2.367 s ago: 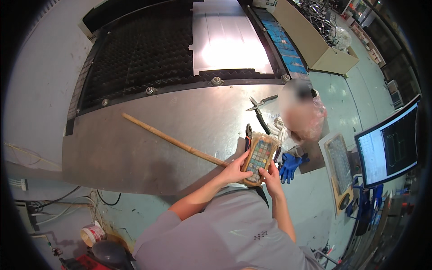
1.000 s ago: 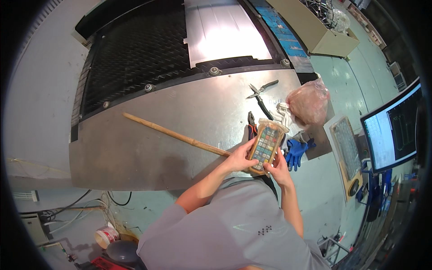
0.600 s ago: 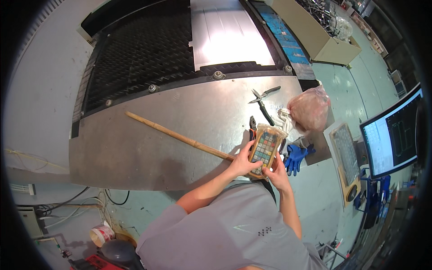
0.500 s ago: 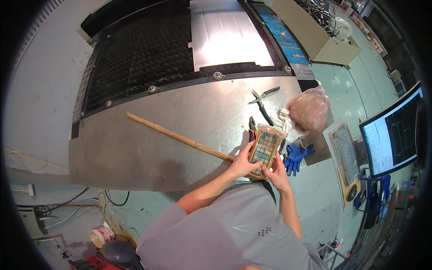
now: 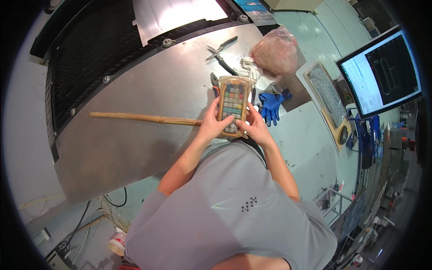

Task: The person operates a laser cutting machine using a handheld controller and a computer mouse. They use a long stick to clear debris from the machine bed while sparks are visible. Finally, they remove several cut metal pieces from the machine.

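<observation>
Clamping bagged keypad remote (image 5: 233, 100) btwn L hand (image 5: 212, 122) & R hand (image 5: 258, 128), w/ 2 thumbs (image 5: 226, 121) on front, nr blue glove (image 5: 271, 105).

Downward head-worn fisheye view, seemingly near

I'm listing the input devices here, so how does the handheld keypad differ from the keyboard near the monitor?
The handheld keypad is held by the left hand and right hand; the keyboard lies unheld near the monitor. The handheld keypad shows multicoloured keys; the keyboard looks greyish. Both appear covered in clear plastic.
</observation>
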`<action>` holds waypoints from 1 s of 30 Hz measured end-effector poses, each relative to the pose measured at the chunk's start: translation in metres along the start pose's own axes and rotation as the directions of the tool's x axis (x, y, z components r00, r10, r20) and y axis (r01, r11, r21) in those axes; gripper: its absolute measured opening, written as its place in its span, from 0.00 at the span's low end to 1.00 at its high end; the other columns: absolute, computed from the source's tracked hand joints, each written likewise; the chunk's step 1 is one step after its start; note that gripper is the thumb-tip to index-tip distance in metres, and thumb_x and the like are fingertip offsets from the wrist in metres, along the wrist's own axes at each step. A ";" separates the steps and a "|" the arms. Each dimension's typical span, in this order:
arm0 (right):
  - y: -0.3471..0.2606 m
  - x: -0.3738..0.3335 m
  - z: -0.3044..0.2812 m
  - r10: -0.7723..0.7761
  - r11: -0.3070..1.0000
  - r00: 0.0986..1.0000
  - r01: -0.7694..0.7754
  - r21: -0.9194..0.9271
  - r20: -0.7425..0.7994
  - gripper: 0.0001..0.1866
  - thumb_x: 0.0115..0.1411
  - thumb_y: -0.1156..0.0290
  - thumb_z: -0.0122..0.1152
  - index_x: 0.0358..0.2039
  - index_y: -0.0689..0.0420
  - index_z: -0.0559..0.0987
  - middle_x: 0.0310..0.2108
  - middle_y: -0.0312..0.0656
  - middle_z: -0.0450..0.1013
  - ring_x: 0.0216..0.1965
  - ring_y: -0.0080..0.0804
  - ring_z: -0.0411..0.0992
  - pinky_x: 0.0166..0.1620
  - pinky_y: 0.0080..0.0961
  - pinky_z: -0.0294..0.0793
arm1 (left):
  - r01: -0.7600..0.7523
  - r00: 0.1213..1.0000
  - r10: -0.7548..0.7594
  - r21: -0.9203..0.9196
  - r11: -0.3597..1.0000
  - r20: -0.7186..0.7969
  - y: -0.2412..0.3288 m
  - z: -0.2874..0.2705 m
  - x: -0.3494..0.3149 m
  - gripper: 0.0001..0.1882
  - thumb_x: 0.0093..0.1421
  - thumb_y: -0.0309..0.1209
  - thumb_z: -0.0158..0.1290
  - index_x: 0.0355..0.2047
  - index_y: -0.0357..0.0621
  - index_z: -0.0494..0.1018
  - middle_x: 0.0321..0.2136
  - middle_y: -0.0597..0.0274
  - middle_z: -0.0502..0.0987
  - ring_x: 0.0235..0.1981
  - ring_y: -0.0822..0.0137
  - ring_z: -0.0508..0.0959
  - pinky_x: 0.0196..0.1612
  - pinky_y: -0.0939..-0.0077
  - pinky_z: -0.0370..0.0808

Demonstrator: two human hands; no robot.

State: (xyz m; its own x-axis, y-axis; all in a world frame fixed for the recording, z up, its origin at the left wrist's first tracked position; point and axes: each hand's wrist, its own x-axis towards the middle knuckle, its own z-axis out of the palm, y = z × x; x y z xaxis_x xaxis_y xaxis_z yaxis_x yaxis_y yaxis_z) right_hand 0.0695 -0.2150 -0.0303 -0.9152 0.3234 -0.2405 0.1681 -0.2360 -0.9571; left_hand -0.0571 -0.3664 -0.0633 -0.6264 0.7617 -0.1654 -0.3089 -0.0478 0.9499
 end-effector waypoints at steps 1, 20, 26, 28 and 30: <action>0.002 0.002 0.000 0.006 0.999 1.000 -0.005 0.038 -0.018 0.38 0.66 0.75 0.64 0.73 0.60 0.59 0.55 0.43 0.76 0.52 0.27 0.74 0.51 0.27 0.77 | -0.020 0.999 0.019 -0.034 0.999 -0.028 0.000 0.002 0.001 0.39 0.61 0.23 0.61 0.70 0.37 0.55 0.48 0.51 0.82 0.47 0.66 0.83 0.49 0.70 0.81; 0.007 0.005 -0.004 0.082 0.997 0.990 -0.081 0.013 -0.112 0.21 0.68 0.78 0.59 0.60 0.66 0.75 0.44 0.38 0.81 0.39 0.20 0.77 0.43 0.21 0.77 | 0.084 0.989 -0.070 0.098 0.992 -0.133 -0.017 0.006 0.002 0.32 0.61 0.34 0.63 0.62 0.40 0.63 0.42 0.55 0.85 0.43 0.70 0.84 0.48 0.71 0.78; 0.012 0.005 -0.002 0.098 0.994 0.991 -0.092 0.065 -0.090 0.22 0.69 0.77 0.59 0.62 0.66 0.73 0.47 0.39 0.80 0.42 0.21 0.77 0.46 0.22 0.77 | 0.110 0.990 -0.097 0.140 0.984 -0.101 -0.019 -0.003 0.001 0.28 0.60 0.36 0.63 0.57 0.40 0.69 0.39 0.59 0.87 0.41 0.72 0.84 0.48 0.71 0.77; 0.011 0.004 -0.002 0.122 0.992 0.988 -0.117 0.053 -0.090 0.22 0.69 0.77 0.59 0.62 0.66 0.74 0.47 0.39 0.80 0.42 0.21 0.77 0.46 0.21 0.77 | 0.113 0.990 -0.100 0.133 0.985 -0.099 -0.020 -0.003 0.000 0.27 0.60 0.36 0.63 0.57 0.40 0.70 0.38 0.59 0.87 0.40 0.72 0.84 0.47 0.72 0.77; 0.010 0.004 -0.003 0.141 0.990 0.986 -0.139 0.031 -0.092 0.22 0.69 0.78 0.59 0.62 0.66 0.73 0.47 0.40 0.80 0.42 0.21 0.77 0.45 0.21 0.77 | 0.112 0.989 -0.099 0.126 0.986 -0.111 -0.022 -0.002 0.000 0.26 0.60 0.36 0.63 0.56 0.40 0.70 0.37 0.60 0.87 0.38 0.73 0.83 0.47 0.72 0.77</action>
State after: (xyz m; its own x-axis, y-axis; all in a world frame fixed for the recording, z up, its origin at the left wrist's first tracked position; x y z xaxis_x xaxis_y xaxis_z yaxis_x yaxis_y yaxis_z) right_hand 0.0687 -0.2132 -0.0415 -0.8448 0.3695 -0.3869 0.2818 -0.3073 -0.9089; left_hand -0.0517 -0.3672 -0.0851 -0.6683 0.6864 -0.2867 -0.2850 0.1197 0.9510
